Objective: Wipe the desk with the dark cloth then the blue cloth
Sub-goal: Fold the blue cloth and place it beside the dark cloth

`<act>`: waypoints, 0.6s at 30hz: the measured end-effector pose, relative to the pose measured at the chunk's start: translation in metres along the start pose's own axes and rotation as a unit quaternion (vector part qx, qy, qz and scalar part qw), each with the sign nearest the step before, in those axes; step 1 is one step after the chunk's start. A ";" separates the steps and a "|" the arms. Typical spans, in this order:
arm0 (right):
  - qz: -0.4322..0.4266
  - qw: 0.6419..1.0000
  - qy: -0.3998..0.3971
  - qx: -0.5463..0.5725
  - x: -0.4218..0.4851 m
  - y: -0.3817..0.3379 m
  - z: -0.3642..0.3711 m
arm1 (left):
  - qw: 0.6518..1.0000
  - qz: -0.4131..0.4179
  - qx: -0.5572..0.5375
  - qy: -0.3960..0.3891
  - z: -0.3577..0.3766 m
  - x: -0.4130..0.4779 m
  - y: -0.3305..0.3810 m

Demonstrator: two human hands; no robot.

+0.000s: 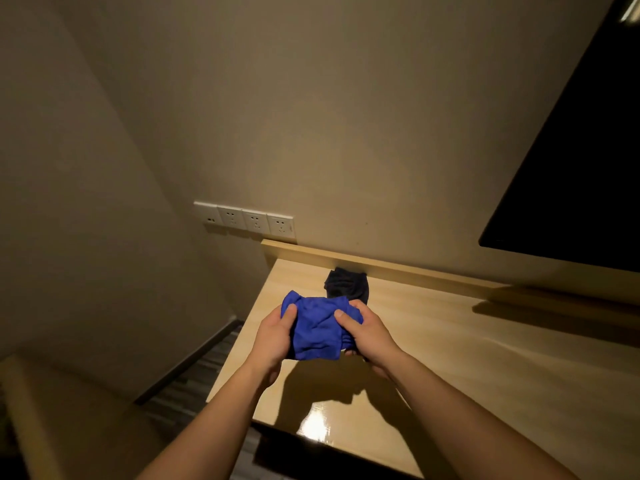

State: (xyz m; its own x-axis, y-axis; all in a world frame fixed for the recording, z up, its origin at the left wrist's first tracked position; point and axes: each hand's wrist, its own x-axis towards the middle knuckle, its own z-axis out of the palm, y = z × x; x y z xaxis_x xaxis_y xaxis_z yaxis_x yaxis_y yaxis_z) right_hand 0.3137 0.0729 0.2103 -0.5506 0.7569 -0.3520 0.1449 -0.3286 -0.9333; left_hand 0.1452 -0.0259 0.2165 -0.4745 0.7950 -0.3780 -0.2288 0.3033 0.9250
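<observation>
A crumpled blue cloth is held above the left part of the light wooden desk. My left hand grips its left edge, thumb on top. My right hand grips its right edge, thumb pressed into the fabric. Both hands hold it off the surface, and its shadow falls on the desk below. A dark cloth lies bunched on the desk behind the blue one, against the raised back ledge.
A row of white wall sockets sits above the desk's left back corner. A large dark screen hangs on the wall at right. Left of the desk the floor drops away; a pale furniture edge shows at lower left.
</observation>
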 end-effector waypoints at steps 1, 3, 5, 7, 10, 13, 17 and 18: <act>0.012 1.000 -0.005 0.026 0.005 -0.001 0.003 | 1.000 0.000 -0.007 0.000 -0.004 0.005 0.000; 0.045 0.995 -0.003 0.086 0.016 -0.002 0.011 | 1.000 -0.002 -0.021 0.009 -0.011 0.014 0.001; 0.063 0.989 0.008 0.132 0.029 -0.001 0.021 | 1.000 -0.002 -0.018 0.012 -0.020 0.025 0.002; 0.070 0.985 0.020 0.154 0.043 0.000 0.033 | 1.000 0.000 -0.013 0.008 -0.029 0.038 0.003; 0.062 0.987 0.052 0.140 0.065 0.002 0.052 | 1.000 0.008 0.006 0.003 -0.044 0.063 0.004; 0.037 0.991 0.096 0.091 0.095 0.006 0.068 | 0.999 0.007 0.028 -0.024 -0.060 0.099 0.003; 0.027 0.986 0.162 0.038 0.147 0.013 0.088 | 0.998 -0.023 0.024 -0.061 -0.080 0.163 -0.002; 0.022 0.984 0.173 0.023 0.163 0.015 0.092 | 0.997 -0.029 0.020 -0.069 -0.083 0.181 -0.004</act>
State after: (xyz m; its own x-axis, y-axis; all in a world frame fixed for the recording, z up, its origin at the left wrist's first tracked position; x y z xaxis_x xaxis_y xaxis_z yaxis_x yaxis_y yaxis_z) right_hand 0.1507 0.1398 0.1456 -0.2297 0.8863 -0.4021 0.1211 -0.3839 -0.9154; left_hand -0.0108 0.0729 0.1412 -0.3401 0.8388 -0.4251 -0.2177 0.3695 0.9034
